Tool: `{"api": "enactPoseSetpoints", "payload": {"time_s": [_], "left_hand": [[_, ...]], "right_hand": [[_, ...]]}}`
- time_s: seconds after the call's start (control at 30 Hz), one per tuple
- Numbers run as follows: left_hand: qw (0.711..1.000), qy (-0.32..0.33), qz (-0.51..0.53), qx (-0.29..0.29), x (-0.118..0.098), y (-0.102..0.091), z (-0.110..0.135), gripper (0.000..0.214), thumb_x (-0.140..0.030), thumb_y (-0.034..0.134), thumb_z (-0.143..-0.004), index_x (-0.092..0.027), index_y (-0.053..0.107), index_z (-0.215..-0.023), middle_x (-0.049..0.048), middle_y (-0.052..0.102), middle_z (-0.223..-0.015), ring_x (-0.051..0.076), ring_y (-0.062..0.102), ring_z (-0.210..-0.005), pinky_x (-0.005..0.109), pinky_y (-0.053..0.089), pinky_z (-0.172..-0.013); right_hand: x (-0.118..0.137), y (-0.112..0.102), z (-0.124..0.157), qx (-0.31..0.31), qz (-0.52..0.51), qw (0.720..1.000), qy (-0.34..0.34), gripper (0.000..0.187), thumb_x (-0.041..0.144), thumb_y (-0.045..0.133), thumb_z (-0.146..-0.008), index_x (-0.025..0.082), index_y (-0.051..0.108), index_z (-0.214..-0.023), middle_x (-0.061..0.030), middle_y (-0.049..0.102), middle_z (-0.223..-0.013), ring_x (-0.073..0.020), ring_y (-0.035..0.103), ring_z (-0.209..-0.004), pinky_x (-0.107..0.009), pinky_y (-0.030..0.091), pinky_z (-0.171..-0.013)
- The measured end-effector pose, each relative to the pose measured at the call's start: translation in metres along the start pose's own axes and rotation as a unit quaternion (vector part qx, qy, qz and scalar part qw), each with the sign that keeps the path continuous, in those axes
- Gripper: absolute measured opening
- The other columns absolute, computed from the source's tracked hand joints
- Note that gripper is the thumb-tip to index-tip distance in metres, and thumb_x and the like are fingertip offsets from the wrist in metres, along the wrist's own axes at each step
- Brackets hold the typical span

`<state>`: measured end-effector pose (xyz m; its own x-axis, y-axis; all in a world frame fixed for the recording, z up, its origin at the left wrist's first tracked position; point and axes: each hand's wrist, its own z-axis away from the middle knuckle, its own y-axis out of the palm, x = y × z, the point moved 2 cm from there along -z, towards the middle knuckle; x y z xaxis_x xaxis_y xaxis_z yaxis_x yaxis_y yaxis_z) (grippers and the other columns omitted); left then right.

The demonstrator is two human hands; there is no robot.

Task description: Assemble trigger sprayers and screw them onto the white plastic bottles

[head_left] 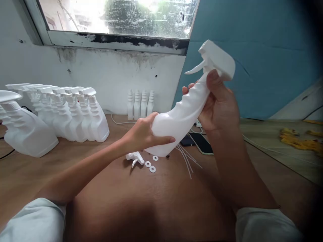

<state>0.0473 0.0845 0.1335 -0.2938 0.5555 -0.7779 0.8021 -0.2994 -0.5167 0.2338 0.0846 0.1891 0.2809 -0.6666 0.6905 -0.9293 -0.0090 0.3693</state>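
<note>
A white plastic spray bottle (176, 121) is held tilted above the table, its trigger head (218, 62) on the neck at the upper right. My left hand (145, 132) grips the bottle's lower body, thumb across the front. Around the neck, just under the trigger head, my right hand (220, 101) is closed, with its thumb on the near side. Below the bottle lie a loose trigger sprayer (135, 158), several white washers (152, 169) and some thin white dip tubes (186, 158).
Several spray bottles with heads (98, 121) stand in a row at the left. Smaller-looking white bottles without visible heads (143, 106) stand by the wall. Phones (201, 143) and a cable lie behind my right hand. Yellow items (300, 141) lie at the right.
</note>
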Motion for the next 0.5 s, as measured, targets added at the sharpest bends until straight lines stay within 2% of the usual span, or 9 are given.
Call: {"api": "enactPoseSetpoints", "payload": {"time_s": [0.07,0.2,0.27,0.4,0.5], "left_hand": [[0.998,0.01,0.059,0.015,0.001,0.0045,-0.0013,0.061,-0.049,0.079,-0.065,-0.018,0.054,-0.111,0.0085,0.067,-0.097,0.026,0.066,-0.086,0.036,0.057,-0.067],[0.982,0.02,0.169,0.075,0.0028,0.0036,-0.0037,0.063,-0.039,0.08,-0.067,-0.021,0.053,-0.12,0.0093,0.065,-0.109,0.026,0.064,-0.099,0.036,0.058,-0.073],[0.983,0.018,0.174,0.064,0.0038,0.0013,-0.0043,0.064,-0.037,0.081,-0.065,-0.021,0.053,-0.121,0.009,0.066,-0.108,0.026,0.064,-0.099,0.037,0.058,-0.074],[0.983,0.012,0.168,0.068,0.0037,0.0018,-0.0036,0.063,-0.037,0.081,-0.065,-0.02,0.054,-0.119,0.0101,0.066,-0.107,0.027,0.064,-0.098,0.037,0.058,-0.075],[0.982,0.015,0.173,0.079,0.004,0.0005,-0.0061,0.062,-0.037,0.081,-0.066,-0.02,0.055,-0.12,0.0097,0.066,-0.109,0.026,0.063,-0.099,0.036,0.057,-0.076]], "right_hand": [[0.0003,-0.0022,-0.0019,0.015,-0.009,1.0,0.004,0.021,0.038,0.067,-0.083,0.019,0.059,-0.08,-0.002,0.06,-0.079,-0.0167,0.063,-0.087,-0.038,0.05,-0.099],[0.006,0.003,0.0012,0.108,-0.018,0.994,0.014,0.025,0.045,0.05,-0.091,0.023,0.06,-0.091,-0.0027,0.061,-0.101,-0.0194,0.055,-0.115,-0.041,0.046,-0.105],[0.0079,0.0055,0.0032,0.139,-0.006,0.99,0.028,0.025,0.046,0.048,-0.091,0.025,0.06,-0.095,-0.0018,0.059,-0.108,-0.0203,0.052,-0.12,-0.043,0.046,-0.103],[0.0056,0.0033,0.002,0.125,0.04,0.991,0.031,0.022,0.047,0.055,-0.086,0.025,0.057,-0.091,-0.0013,0.059,-0.104,-0.0207,0.051,-0.121,-0.045,0.046,-0.104],[0.0035,-0.0002,0.0001,0.129,0.068,0.989,0.01,0.022,0.046,0.055,-0.085,0.025,0.056,-0.092,-0.0024,0.059,-0.11,-0.0222,0.047,-0.127,-0.047,0.045,-0.104]]}}
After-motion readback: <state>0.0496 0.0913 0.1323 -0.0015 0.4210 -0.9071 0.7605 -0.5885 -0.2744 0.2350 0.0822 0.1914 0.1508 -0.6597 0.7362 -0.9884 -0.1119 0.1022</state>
